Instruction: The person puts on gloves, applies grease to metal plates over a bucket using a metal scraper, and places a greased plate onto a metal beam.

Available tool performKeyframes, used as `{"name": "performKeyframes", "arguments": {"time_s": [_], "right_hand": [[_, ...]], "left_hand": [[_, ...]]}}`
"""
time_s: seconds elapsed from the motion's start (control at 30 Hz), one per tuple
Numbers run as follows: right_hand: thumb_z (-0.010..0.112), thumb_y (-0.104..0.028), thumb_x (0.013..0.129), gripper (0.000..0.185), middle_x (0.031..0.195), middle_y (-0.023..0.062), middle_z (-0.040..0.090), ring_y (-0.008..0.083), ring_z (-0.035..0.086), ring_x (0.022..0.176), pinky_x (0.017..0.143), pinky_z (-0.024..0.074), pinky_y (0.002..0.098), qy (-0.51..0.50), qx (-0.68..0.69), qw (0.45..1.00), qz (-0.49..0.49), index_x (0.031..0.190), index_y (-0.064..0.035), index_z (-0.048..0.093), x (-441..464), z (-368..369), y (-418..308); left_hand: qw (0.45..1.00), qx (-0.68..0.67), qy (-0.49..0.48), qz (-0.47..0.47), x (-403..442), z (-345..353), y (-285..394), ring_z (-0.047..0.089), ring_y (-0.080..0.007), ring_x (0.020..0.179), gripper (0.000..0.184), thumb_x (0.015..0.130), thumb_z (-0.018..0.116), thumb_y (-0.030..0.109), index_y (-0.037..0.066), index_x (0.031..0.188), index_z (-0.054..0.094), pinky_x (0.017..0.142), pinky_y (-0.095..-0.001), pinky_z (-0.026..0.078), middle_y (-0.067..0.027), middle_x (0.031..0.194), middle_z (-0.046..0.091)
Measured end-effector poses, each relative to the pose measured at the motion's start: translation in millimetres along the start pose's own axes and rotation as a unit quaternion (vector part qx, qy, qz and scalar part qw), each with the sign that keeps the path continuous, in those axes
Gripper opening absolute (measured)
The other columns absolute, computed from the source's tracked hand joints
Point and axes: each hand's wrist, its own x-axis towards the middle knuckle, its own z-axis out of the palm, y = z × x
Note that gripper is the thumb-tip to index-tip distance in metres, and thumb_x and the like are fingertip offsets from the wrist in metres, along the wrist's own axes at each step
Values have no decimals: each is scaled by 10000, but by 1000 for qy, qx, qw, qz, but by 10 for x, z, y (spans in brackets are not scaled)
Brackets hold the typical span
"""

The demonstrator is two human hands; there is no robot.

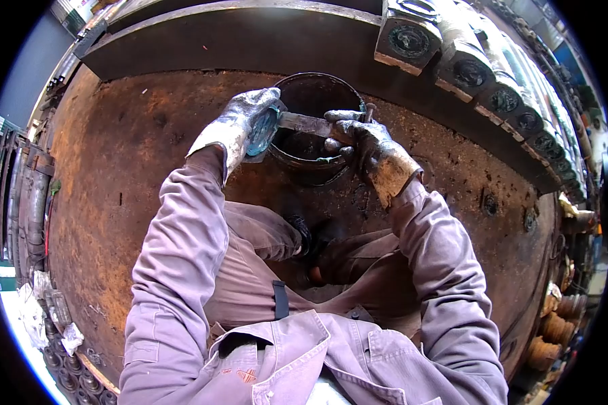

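Observation:
My left hand (240, 121), in a silvery stained work glove, grips a squarish piece whose round face (263, 131) is smeared with blue-green grease. In my gloved right hand (378, 145) is a flat tool (307, 124) with a grey blade-like part and a brown handle; whether it is a scraper or a brush I cannot tell. Its far end reaches the greasy face. Both hands are above a dark round bucket (312, 175), which has blue-green smears on its rim. The bucket's bottom is partly hidden by the tool and the right hand.
A long dark steel beam (250, 50) runs behind the bucket. On the right, several square-ended bars (466, 71) with greased round ends lie in a row. Rusty steel plate (115, 175) forms the floor. Pipes (34, 182) lie at the left, and rusty cylindrical parts (554, 331) stand lower right.

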Motion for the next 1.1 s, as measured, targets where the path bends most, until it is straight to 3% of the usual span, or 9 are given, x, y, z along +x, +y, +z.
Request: {"name": "performKeyframes", "arguments": {"time_s": [0.27,0.4,0.47,0.5,0.6,0.8,0.97,1.07,1.1], "right_hand": [[617,9,966,261,1089,195,740,312,749,766,630,677,354,-62,5,997,-50,1203,2,726,-239,119,-124],[651,-33,934,260,1117,151,747,279,747,843,675,674,343,-90,-31,995,-43,1176,-24,747,-126,-41,-84],[719,-45,878,272,1082,156,756,289,745,878,718,681,392,-115,-59,990,-48,1144,0,756,12,-169,37],[724,-3,819,315,1041,183,762,317,752,773,711,667,426,-135,-55,988,-61,1131,-5,766,165,-285,149],[715,-12,868,266,1048,184,765,315,758,781,714,661,414,-123,-53,989,-58,1130,-12,764,147,-167,283],[673,-3,926,282,1167,179,740,350,752,858,741,673,460,-80,-2,997,15,1202,-22,724,154,-86,191],[655,9,940,271,1175,195,729,335,752,827,710,681,426,-87,29,995,-33,1204,-9,710,-32,122,119],[636,77,936,244,1116,140,767,265,755,920,678,665,359,-66,-1,995,-71,1137,-14,739,-161,375,211],[646,116,911,264,1106,105,774,229,746,879,653,637,336,-120,10,988,-97,1102,-29,756,-212,381,266]], "left_hand": [[993,-108,46,8,-216,63,52,640,-133,977,274,1005,713,394,185,1181,720,790,-387,569,11,1111,701],[992,-95,67,-56,-275,40,184,700,-148,910,408,982,725,522,175,1194,754,769,-399,602,-26,1070,754],[994,-91,65,-20,-209,-49,108,705,-152,926,447,969,727,551,173,1207,750,768,-416,611,-29,1087,756],[994,-87,62,16,-160,-78,60,709,-157,942,487,957,728,580,171,1220,745,766,-432,621,-33,1103,759],[990,-109,69,-51,-423,26,247,718,-177,964,529,955,716,603,174,1263,728,767,-471,633,-43,1129,763],[992,-122,38,-9,-202,-55,43,710,-228,998,580,960,680,646,176,1300,698,783,-513,617,-71,1200,746],[991,-134,22,-5,-119,-77,24,666,-262,1073,597,973,638,663,176,1317,670,849,-522,575,-90,1258,707],[990,-138,25,-24,-169,-79,76,644,-265,1126,602,992,609,654,174,1353,647,903,-534,552,-87,1302,688],[989,-140,27,-31,-189,-77,87,637,-267,1143,603,998,599,651,173,1365,640,921,-538,545,-86,1317,681]]}}
